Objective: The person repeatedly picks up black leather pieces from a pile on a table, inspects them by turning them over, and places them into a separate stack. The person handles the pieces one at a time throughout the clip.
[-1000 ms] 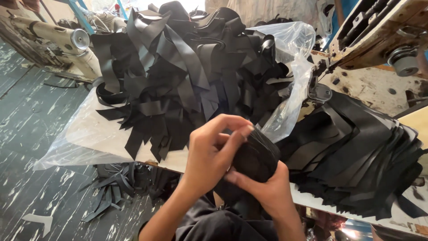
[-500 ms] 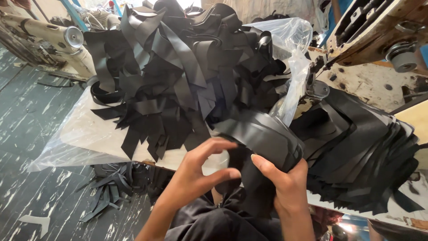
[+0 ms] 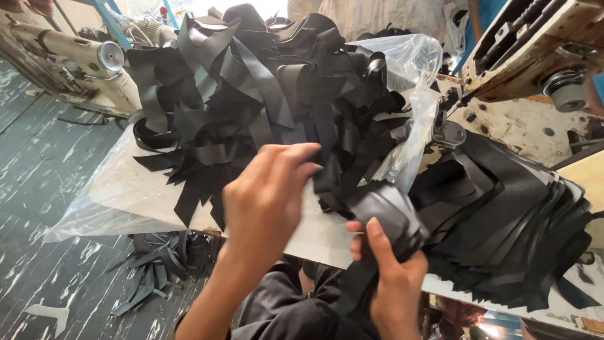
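Right hand: gripping a bundle of black strips, thumb lying across the top, fingers closing around the underside. The bundle is sitting at the near table edge, between the big pile and the stack, its tail hanging down past the wrist toward the lap.

Left hand: hovering over the table, fingers curling loosely, fingertips reaching the front edge of the pile; whether they are pinching a strip cannot be told, since the palm side is facing away.

Pile: loose black strips, heaping high and tangling, lying on a clear plastic sheet that is spreading over the tabletop and rising behind at the right.

Stack: flatter black pieces, fanning out in layers at the right, just beside the bundle.

Scraps: black offcuts lying on the floor under the table's left end.

Sewing machine: cream-coloured, standing at far left behind the pile.

Second machine: worn, tilting at upper right, above the stack.

Dark trousers: showing below the hands.
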